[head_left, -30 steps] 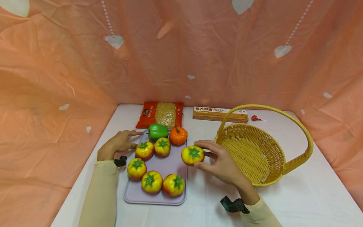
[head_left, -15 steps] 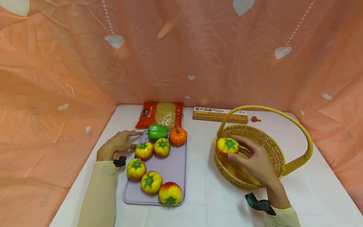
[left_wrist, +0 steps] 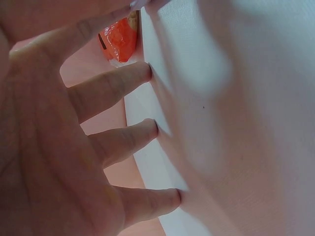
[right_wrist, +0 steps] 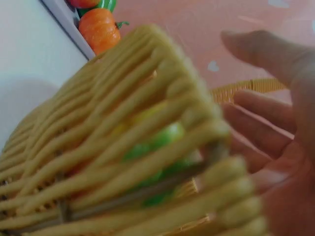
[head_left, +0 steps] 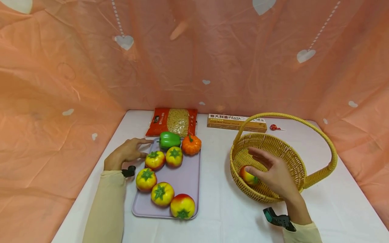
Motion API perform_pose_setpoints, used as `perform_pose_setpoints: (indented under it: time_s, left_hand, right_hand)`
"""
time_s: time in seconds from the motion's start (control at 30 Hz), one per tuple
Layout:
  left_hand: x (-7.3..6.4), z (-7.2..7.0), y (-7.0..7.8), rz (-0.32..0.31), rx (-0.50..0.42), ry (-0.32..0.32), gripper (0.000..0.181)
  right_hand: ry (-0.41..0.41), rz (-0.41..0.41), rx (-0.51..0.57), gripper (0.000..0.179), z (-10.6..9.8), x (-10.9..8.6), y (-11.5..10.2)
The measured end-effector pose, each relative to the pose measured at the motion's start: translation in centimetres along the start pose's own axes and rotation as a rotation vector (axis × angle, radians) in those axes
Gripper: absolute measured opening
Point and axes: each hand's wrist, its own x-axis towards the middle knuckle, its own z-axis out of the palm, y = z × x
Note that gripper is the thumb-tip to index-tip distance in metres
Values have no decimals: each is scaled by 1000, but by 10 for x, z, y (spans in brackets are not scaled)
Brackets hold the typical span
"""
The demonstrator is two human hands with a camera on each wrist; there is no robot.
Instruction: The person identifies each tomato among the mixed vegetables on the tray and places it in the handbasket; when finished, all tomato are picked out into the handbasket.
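Observation:
A yellow-and-red persimmon (head_left: 247,174) with green leaves lies inside the yellow wicker basket (head_left: 299,175). Over the basket, my right hand (head_left: 275,172) has its fingers spread and holds nothing; its thumb overlaps the persimmon in the head view. The right wrist view shows the persimmon's green leaves (right_wrist: 157,147) through the weave, with that hand's palm beyond the rim. My left hand (head_left: 127,152) reaches to the left edge of the lilac tray (head_left: 176,179). Its fingertips meet the white tabletop in the left wrist view. Several more persimmons (head_left: 162,194) are on the tray.
A green bell pepper (head_left: 169,140) and a small orange pumpkin (head_left: 191,145) sit at the tray's far end. Behind are a red pasta bag (head_left: 173,121), a pasta box (head_left: 237,123) and a lollipop (head_left: 274,127). The basket's tall handle (head_left: 329,148) arches over it.
My right hand has carried a persimmon rightward from the tray to the basket and let it go inside. The tray's front-right persimmon has rolled over. The left hand stays in place.

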Motion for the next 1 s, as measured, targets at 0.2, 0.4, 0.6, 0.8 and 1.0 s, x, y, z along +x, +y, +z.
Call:
perform_pose_setpoints:
  time_s: [0.2,0.4,0.6,0.8,1.0]
  left_hand:
    - [0,0,0,2,3,4,66]
    - [2,0,1,-13,-3,-4,65]
    - [0,-1,3,-7,-3,-2,65]
    - [-1,-1,4,2,2,0,65]
    - [0,0,2,-4,1,5,65]
  right_hand:
    - [-77,-56,174,63,5,-5,-15]
    - [-190,-145,323,67,23,-16,-27]
    - [-286,-162,421,64,49,-23,-32]
    - [-396,-171,489,62,83,-29,-33]
    - [-498,-256,415,62,118,-30,-33]
